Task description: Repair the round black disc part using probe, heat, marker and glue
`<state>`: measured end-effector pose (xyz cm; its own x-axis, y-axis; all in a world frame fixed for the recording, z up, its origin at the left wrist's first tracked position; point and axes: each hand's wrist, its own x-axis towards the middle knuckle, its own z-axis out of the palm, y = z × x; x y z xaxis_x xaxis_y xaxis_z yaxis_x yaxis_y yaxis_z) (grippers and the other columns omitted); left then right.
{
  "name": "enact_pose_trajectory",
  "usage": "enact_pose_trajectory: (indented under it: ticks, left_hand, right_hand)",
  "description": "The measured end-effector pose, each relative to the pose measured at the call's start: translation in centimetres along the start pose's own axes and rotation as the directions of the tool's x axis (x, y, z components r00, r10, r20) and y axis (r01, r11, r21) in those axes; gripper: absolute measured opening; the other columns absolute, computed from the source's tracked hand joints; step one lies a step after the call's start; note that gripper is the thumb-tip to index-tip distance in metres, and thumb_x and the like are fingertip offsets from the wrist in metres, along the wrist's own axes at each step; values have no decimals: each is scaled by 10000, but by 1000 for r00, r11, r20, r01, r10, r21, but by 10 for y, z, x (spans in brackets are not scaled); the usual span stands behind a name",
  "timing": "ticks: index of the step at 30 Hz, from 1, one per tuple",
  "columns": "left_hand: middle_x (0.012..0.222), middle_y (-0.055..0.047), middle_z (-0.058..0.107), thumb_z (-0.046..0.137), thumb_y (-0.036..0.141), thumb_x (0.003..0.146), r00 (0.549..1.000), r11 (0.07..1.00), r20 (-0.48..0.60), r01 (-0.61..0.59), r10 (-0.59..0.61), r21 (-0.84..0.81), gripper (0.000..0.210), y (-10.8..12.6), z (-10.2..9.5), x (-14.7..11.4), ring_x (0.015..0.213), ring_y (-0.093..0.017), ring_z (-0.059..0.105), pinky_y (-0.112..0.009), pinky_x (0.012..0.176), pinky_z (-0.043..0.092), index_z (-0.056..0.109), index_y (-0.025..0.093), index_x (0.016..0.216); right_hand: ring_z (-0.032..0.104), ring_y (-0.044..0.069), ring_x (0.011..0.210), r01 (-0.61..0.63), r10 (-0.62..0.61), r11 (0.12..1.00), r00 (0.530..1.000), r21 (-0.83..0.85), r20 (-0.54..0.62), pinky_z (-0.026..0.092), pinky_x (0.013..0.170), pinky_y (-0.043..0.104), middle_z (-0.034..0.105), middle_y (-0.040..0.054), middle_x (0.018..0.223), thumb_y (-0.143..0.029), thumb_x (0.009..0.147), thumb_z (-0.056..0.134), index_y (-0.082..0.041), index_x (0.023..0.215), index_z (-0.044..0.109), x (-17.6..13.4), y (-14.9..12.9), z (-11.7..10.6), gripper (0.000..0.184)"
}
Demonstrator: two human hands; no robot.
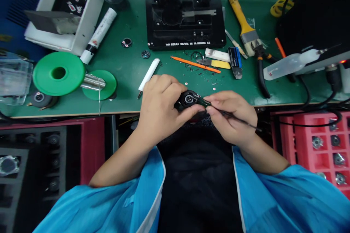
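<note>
My left hand (162, 105) is closed around a small rounded black device (189, 98), which has a ringed disc with dots on its upward side. Fingers and thumb hide much of its outline. Pinched between thumb and fingers of my right hand (232, 114) is a slim dark tool (237, 117), possibly tweezers. Its front end meets the right edge of the device, though the exact contact is hard to make out. Both hands are just over the front edge of the green bench. A white pen-like stick (149, 74) lies beyond my left hand.
A black press fixture (186, 40) stands at the back. An orange stick (195, 64), a yellow-handled blade (218, 63), a brush (243, 25), pliers (261, 69) and a dispensing bottle (290, 65) lie to the right. At left are a solder spool (58, 72) and a white box (90, 18).
</note>
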<state>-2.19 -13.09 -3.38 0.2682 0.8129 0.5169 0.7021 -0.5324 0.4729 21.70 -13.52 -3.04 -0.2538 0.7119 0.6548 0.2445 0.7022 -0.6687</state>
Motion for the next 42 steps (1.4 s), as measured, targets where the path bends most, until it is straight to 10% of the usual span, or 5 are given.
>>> enact_pose_trajectory:
  ticks: [31,42]
  left_hand:
    - [1174,-112,775,854,872,926,999,996,17,42,-43,73,626,-12,10,0,1135,-379,738,-589,1078,570,716,304,1150]
    - [1174,-115,768,921,822,895,1000,998,2,31,-31,52,632,-11,11,-1,1158,-397,741,-609,1097,560,734,292,1184]
  right_hand:
    - [871,248,1020,102,-105,990,994,96,21,760,885,442,830,11,958,-151,1060,789,-269,959,786,7,24,3,155]
    - [882,219,1052,104,-83,984,985,142,-148,770,908,398,856,1,1047,-126,1038,825,-289,1080,836,3,27,12,169]
